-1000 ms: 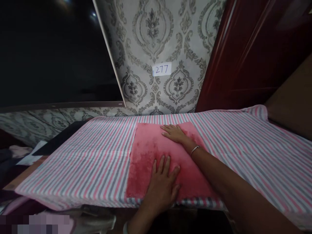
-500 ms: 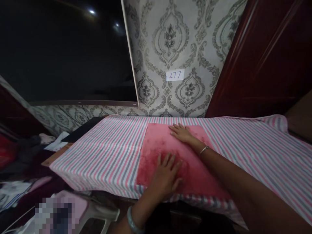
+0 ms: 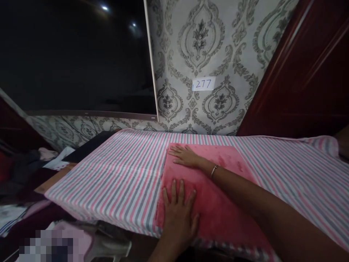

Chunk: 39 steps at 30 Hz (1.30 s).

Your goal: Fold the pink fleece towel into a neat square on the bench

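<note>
A pink plush cloth (image 3: pixel 218 203) lies spread on a striped cover (image 3: pixel 122 171) of white, pink and grey. Its pile shows darker patches in places. My left hand (image 3: pixel 178 211) lies flat on the cloth near its left front part, fingers spread. Farther back, my right hand (image 3: pixel 185 156) rests palm down at the cloth's back left corner, with a bracelet on the wrist. Part of the cloth's right side is hidden beneath my right forearm.
A large dark television (image 3: pixel 81 62) stands at the back left. On the patterned wall is a paper label (image 3: pixel 203 84) reading 277. Dark red panelling (image 3: pixel 297 72) rises at the right. A pale plastic stool (image 3: pixel 109 247) stands below the front edge, with clothes heaped at far left.
My right hand has slid left across the cloth to its back left corner. My left hand has shifted slightly left. The dark patches on the pile look smoother, and the view has moved somewhat.
</note>
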Tool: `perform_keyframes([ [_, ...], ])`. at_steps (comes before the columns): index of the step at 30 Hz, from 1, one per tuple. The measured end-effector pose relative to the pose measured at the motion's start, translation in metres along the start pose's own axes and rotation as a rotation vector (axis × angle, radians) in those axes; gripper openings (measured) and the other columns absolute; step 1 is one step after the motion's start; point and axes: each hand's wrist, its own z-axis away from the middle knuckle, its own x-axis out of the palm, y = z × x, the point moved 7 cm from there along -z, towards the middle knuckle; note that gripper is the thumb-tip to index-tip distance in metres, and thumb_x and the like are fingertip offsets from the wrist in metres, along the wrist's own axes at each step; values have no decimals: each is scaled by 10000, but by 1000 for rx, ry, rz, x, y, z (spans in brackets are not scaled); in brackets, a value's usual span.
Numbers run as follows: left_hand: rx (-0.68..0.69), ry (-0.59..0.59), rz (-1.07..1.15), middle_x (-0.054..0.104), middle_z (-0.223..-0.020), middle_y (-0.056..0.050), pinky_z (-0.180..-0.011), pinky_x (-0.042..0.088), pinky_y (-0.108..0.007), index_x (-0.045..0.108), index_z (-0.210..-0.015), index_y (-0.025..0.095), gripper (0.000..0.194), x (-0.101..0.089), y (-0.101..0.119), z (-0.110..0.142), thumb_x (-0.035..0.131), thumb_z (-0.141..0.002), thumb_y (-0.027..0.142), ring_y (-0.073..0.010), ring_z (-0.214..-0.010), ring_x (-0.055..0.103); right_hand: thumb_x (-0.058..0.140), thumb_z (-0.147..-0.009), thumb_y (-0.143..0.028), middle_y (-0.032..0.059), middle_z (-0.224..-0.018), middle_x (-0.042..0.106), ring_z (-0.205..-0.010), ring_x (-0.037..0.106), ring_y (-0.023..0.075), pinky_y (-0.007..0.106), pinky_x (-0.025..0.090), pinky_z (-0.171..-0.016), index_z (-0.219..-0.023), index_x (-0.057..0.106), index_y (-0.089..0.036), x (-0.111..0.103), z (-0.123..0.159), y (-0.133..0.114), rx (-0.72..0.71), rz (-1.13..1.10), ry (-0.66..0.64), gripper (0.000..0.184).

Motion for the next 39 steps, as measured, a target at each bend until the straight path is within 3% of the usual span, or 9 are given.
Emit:
perform_keyframes([
  [4, 3, 1, 2, 227, -1692, -106, -1173, 132, -761, 395, -1559, 364, 767, 3, -1, 1, 651, -837, 348, -447, -1547, 138, 303, -1043, -589, 2, -1693, 193, -1559, 166, 294, 621, 172, -1221, -1602, 290, -382, 1, -24, 29, 128, -88, -18, 596],
  [8, -5, -10, 9, 196, -1702, -89, -1175, 124, -765, 373, -1570, 365, 774, 6, -2, 2, 641, -844, 362, -443, -1554, 103, 269, -1045, -590, 9, -1666, 291, -1540, 239, 257, 561, 202, -1233, -1595, 327, -347, 7, -33, 42, 171, -159, 10, 603],
  [11, 5, -7, 13, 204, -1701, -81, -1179, 125, -763, 370, -1572, 368, 752, 6, -2, 2, 618, -863, 349, -439, -1555, 105, 268, -1045, -596, 11, -1658, 316, -1532, 260, 236, 523, 199, -1242, -1589, 348, -330, 8, -33, 43, 155, -165, 57, 610],
  [16, -2, 19, 5, 253, -1687, -81, -1179, 137, -760, 384, -1563, 374, 746, 5, -5, -1, 627, -858, 348, -423, -1558, 115, 270, -1048, -588, 11, -1677, 264, -1546, 219, 254, 558, 173, -1242, -1608, 296, -334, 3, -30, 37, 183, -169, 23, 616],
  [21, 5, 38, -20, 300, -1668, -105, -1157, 190, -762, 424, -1543, 373, 711, 2, -5, -6, 631, -864, 355, -425, -1549, 159, 330, -1052, -558, 46, -1704, 154, -1570, 107, 281, 562, 115, -1248, -1631, 227, -318, -22, -20, 26, 226, -96, 88, 635],
  [25, 11, 46, -34, 349, -1643, -126, -1151, 207, -756, 473, -1518, 352, 653, -4, -3, -9, 621, -882, 376, -435, -1531, 216, 329, -1049, -577, 51, -1710, 104, -1574, 66, 280, 543, 113, -1254, -1644, 170, -308, -43, 23, 17, 217, -69, 207, 672],
  [32, -19, 47, -53, 391, -1608, -187, -1156, 212, -744, 497, -1510, 246, 610, -18, 4, -17, 576, -908, 316, -444, -1507, 281, 326, -1047, -593, 31, -1692, 190, -1566, 119, 292, 576, 96, -1250, -1600, 319, -362, -33, 166, 26, 208, 17, 176, 598],
  [35, 68, -4, 55, 381, -1619, -167, -1190, 229, -695, 433, -1546, 221, 636, -24, 45, -32, 554, -930, 323, -400, -1519, 280, 336, -1056, -557, 33, -1684, 213, -1566, 121, 284, 570, 98, -1252, -1598, 320, -360, -33, 203, 39, 237, 30, 179, 577],
  [39, 403, -218, 242, 388, -1624, -116, -1230, 216, -647, 415, -1547, 261, 627, -9, 129, -45, 554, -950, 391, -335, -1533, 276, 314, -1067, -525, 50, -1682, 218, -1566, 120, 286, 574, 109, -1246, -1604, 310, -343, -29, 211, 56, 259, 50, 157, 567],
])
